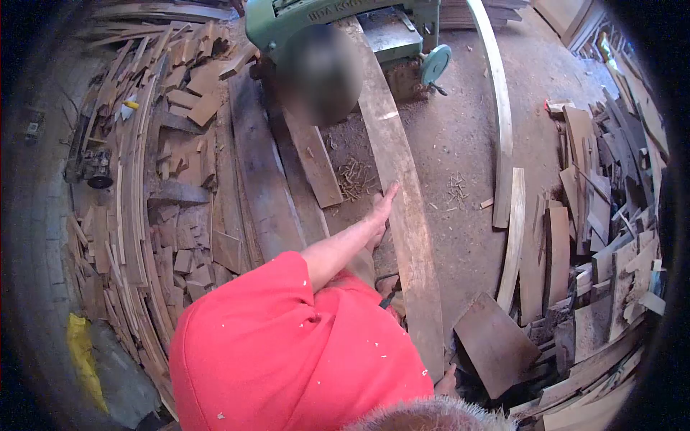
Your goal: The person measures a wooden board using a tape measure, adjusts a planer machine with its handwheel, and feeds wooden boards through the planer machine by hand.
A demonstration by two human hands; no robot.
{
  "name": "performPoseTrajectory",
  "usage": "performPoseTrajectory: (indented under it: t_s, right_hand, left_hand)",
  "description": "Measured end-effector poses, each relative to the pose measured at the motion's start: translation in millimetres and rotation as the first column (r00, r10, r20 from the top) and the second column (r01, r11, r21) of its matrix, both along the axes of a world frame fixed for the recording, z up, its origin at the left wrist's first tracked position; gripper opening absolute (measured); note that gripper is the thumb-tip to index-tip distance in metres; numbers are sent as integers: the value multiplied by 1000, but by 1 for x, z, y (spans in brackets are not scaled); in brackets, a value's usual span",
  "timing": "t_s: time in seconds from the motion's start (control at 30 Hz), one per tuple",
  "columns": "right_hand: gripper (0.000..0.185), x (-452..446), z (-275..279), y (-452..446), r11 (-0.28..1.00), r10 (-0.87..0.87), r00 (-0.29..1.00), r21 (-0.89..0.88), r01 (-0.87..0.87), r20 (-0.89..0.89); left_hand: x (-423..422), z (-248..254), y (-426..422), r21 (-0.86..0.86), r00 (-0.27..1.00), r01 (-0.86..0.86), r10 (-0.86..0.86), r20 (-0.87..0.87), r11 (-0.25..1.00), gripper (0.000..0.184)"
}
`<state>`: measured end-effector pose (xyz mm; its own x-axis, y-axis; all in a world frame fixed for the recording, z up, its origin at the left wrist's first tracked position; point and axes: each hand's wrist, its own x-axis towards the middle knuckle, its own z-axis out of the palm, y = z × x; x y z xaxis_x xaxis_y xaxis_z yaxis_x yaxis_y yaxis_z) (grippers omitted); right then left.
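A long, rough brown wooden board (pixel 415 237) runs forward from the hands to the green metal machine (pixel 264 27), apparently being supported. Left hand (pixel 381 213) touches its left edge, right hand (pixel 447 382) is near its rear end; cannot tell whether either pinches. Shifting it calls for coordinated support.

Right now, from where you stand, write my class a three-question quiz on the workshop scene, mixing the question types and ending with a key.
1. What colour is the machine at the far end of the long board?
a) orange
b) green
c) white

2. True or false: the right hand is nearer the machine than the left hand.

3. Fill in the blank, as seen in the picture: the round handwheel is to the ____ of the long board.

Key: 1. b; 2. false; 3. right
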<state>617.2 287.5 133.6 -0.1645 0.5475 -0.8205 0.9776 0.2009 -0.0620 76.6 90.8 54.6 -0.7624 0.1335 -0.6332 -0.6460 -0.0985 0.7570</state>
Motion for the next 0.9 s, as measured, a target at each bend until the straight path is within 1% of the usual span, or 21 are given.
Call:
performPoseTrajectory:
  t_s: [0.03,0.07,0.1,0.13,0.17,0.2,0.27,0.3,0.37,0.43,0.47,0.5,0.57,0.6,0.67,0.7,0.77,0.8,0.83,0.87,0.9]
  right_hand:
    - [74,0,-2,-2,1000,6,1000,-3,-6,4]
    - [76,-2,-9,-5,999,10,998,32,-8,-70]
    - [78,-4,-16,-9,998,16,990,68,-6,-144]
    - [78,-4,-24,-8,998,17,989,70,-7,-144]
    - [79,-4,-31,-6,997,-45,982,50,55,-185]
    - [81,-2,-38,-5,992,-110,969,29,119,-223]
    - [82,-1,-50,0,992,-112,972,34,121,-206]
    - [83,-4,-51,3,993,-106,975,33,115,-193]
    - [84,-14,-50,5,993,-115,974,17,121,-197]
    - [86,-24,-48,8,992,-125,972,0,127,-198]
    - [87,-26,-49,8,990,-141,960,-17,141,-243]
    - [88,-26,-49,7,987,-159,945,-32,156,-285]
    - [89,-31,-47,8,989,-143,954,-5,147,-264]
    - [90,-37,-49,7,990,-130,960,12,137,-249]
    - [91,-45,-52,4,989,-136,958,15,144,-253]
    - [92,-47,-52,5,988,-143,955,19,153,-258]
    - [92,-52,-50,8,990,-136,961,2,140,-240]
    - [92,-58,-49,7,992,-129,964,-24,127,-231]
    - [92,-60,-50,6,991,-131,966,-25,129,-223]
    - [92,-63,-52,4,990,-135,954,-3,139,-268]
    - [93,-70,-49,1,988,-139,939,21,153,-314]
  left_hand:
    - [-1,-5,-1,-89,1000,-27,28,11,996,90]
    - [-3,-12,1,-174,998,-48,52,18,984,88]
    - [-6,-21,2,-173,998,-48,52,18,984,88]
    - [-10,-29,4,-208,995,-95,93,-21,974,90]
    - [-12,-37,5,-242,990,-140,130,-58,960,93]
    - [-16,-37,5,-240,991,-135,125,-56,961,93]
    - [-22,-34,6,-85,997,-83,82,-14,993,104]
    - [-23,-26,10,-82,996,-84,84,-11,993,104]
    - [-29,2,19,-224,986,-169,165,-33,960,97]
    - [-35,16,22,-233,985,-173,167,-48,957,98]
    - [-37,21,23,-244,985,-169,160,-59,955,100]
    - [-41,17,21,-243,986,-166,158,-53,956,100]
    - [-52,2,16,-108,994,-112,113,3,988,106]
    - [-59,-1,17,-105,993,-115,116,3,988,106]
    - [-65,-10,21,-233,973,-171,202,113,957,112]
    - [-65,-7,23,-233,972,-167,199,122,958,112]
    - [-68,0,24,-80,956,-214,226,188,973,114]
    - [-70,-10,21,-82,955,-214,227,194,973,114]
    - [-71,-25,18,-99,966,-179,194,169,979,114]
    - [-69,-40,15,-117,977,-142,158,145,983,114]
    - [-64,-29,14,-119,976,-134,151,154,984,114]
